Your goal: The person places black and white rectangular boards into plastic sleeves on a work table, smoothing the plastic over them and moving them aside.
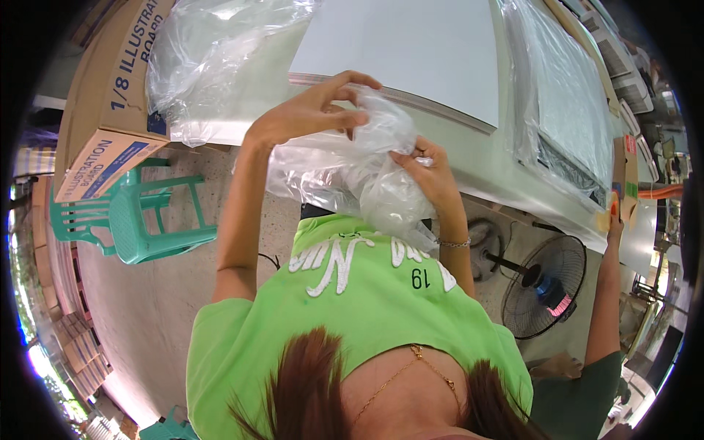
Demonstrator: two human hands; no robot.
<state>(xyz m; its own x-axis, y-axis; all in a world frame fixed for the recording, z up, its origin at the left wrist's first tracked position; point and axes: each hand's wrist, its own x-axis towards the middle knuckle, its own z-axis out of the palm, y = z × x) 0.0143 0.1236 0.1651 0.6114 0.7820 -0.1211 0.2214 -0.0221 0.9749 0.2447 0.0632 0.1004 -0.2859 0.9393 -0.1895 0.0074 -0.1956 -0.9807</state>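
- centre of the action: the clear plastic film (389,192), crumpled and bunched between the two hands, hanging in front of the green shirt (352,257) at the near edge of the tabletop (480,180)!
- left hand (350,103), coming in high: fingers curled, parted from the thumb, film right up against them; whether it truly grips, i cannot tell.
- right hand (422,169), lower and nearer the body: thumb and fingers narrowed, pinching the film at its side, a bracelet (455,243) at the wrist.
- just beyond them, a stack of white boards (400,55) lies flat on the tabletop, its front edge behind the left hand.
- over to the left, more loose plastic (220,55) sprawls in a shiny heap, right beside a brown carton (94,110).
- right flank: a plastic-wrapped stack (565,88), and past it a co-worker's hand (615,220) near a small box (628,172).
- down at floor level, a green chair (136,220) on the left, a black fan (543,282) on the right!
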